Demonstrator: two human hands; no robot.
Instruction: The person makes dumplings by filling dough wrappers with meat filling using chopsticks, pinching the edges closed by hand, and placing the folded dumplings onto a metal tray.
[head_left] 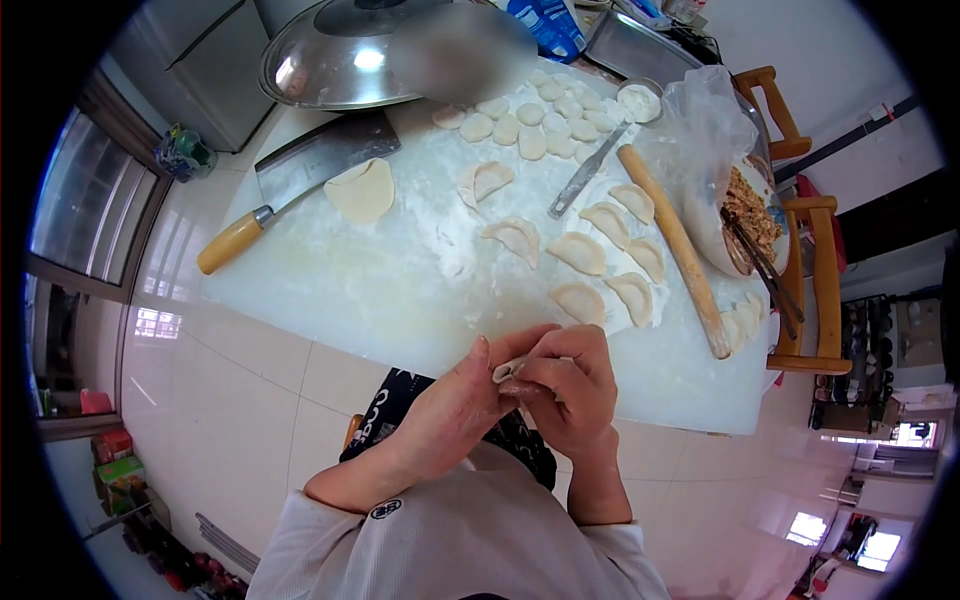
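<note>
Both hands meet just above the near edge of the table (330,290). Left hand (450,410): fingers curled, bracing one side of a small dumpling (508,371). Right hand (572,385): thumb and fingers pinched narrow on the same piece, its far part hidden by the fingers.

Ahead of the hands — eight folded dumplings (577,253) lying apart or nearly so on the floured surface. To their right, a wooden rolling pin (674,245) lies aslant; more dumplings (742,323) sit near its lower end. Beyond the pin, a white bowl (708,250) holds filling (755,212), with chopsticks (788,300) leaning out over the rim.

Left side: cleaver (325,155), wooden handle toward the left, with one flat wrapper (362,192) by its blade — contact cannot be told. Far side: clustered dough rounds (532,143) beside a metal ladle (588,178) of white powder.
</note>
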